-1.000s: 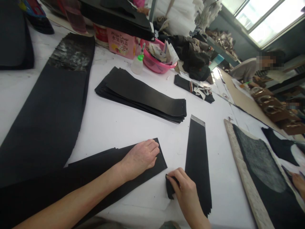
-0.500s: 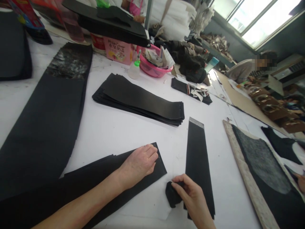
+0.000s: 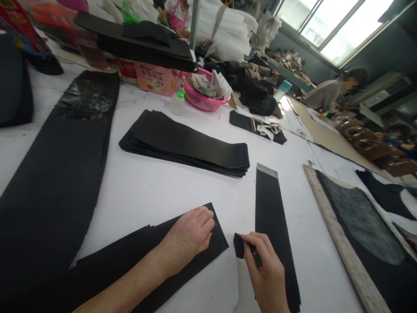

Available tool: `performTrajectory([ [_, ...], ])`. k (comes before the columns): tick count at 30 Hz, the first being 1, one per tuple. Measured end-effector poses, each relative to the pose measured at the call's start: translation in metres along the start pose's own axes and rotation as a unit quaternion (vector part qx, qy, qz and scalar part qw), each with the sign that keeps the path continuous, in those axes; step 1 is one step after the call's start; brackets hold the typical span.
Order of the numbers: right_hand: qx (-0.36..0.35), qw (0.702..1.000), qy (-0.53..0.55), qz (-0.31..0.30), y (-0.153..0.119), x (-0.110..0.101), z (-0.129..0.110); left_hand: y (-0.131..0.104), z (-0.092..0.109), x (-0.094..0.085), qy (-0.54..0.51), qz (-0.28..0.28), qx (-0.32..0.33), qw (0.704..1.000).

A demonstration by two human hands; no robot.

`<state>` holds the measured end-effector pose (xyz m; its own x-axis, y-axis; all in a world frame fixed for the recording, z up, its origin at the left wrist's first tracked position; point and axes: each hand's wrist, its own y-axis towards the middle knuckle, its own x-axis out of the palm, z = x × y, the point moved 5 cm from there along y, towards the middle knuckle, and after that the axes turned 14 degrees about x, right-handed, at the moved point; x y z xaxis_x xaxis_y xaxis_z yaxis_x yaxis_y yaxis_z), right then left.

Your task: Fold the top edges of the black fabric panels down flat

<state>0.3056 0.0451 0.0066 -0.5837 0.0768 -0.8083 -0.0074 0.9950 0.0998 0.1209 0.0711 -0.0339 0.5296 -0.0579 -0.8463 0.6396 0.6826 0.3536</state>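
Note:
My left hand point(image 3: 192, 232) rests on the end of a long black strip point(image 3: 169, 278) of sheet material, fingers curled and pressed together near its far corner; its fingertips are partly hidden. Between the thumb and fingers of my right hand point(image 3: 265, 265) is a small folded black cloth-like piece point(image 3: 239, 245), just right of the strip's end and apart from it. Beside and partly behind that hand lies a bundle of narrow black strips point(image 3: 272, 208) with a grey band at the far end.
Ahead lies a stack of black strips point(image 3: 192, 139) on the white table point(image 3: 140, 191). A wide black sheet point(image 3: 65, 174) with a shiny patch is at left. Behind are a squeeze bottle point(image 3: 177, 104) and pink basket point(image 3: 205, 103). A padded board point(image 3: 339, 234) stands right; other people sit farther off.
My right hand has raised the small black piece slightly away from me, and it looks more tightly folded. My left hand stays at the strip's end. The view has shifted slightly.

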Motion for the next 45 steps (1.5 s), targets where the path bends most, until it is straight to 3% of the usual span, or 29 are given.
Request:
performTrajectory([
  [8, -0.030, 0.998, -0.007, -0.054, 0.004, 0.027, -0.008, 0.003, 0.000, -0.003, 0.000, 0.007, -0.002, 1.000],
  [16, -0.030, 0.998, -0.036, -0.047, 0.006, 0.029, -0.001, 0.002, 0.001, -0.003, -0.002, 0.003, -0.006, 1.000],
  [28, -0.013, 0.990, 0.006, -0.143, 0.006, 0.024, -0.010, 0.002, 0.000, 0.002, 0.012, 0.001, 0.011, 1.000],
  [34, -0.023, 0.991, -0.057, -0.121, 0.013, 0.033, -0.005, 0.001, 0.001, 0.004, 0.018, 0.005, 0.014, 1.000],
  [45, -0.111, 0.984, -0.121, -0.069, 0.020, 0.046, -0.011, -0.001, 0.000, 0.014, 0.053, 0.094, 0.019, 0.994],
])
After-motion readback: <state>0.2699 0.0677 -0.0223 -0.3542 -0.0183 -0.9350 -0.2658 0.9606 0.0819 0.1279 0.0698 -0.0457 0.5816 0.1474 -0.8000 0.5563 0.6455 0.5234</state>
